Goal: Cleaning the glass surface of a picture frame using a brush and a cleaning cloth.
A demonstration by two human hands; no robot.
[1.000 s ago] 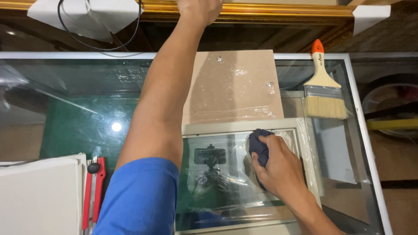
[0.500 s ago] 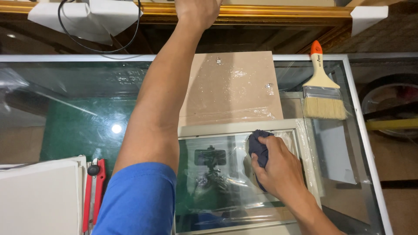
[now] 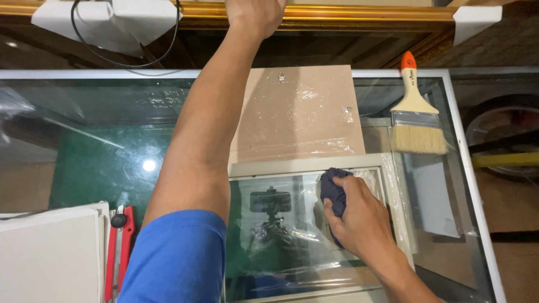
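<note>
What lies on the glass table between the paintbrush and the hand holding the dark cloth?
In the head view, only the pale frame's plastic-wrapped corner lies between the paintbrush and the right hand gripping the dark cloth.

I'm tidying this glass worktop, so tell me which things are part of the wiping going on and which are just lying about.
In use:
- right hand
- dark blue cloth, pressed on the glass
- pale cream picture frame with glass pane
- left hand on the gold moulding

Lying about:
- orange-tipped wooden paintbrush
- brown backing board
- red utility knife
</note>
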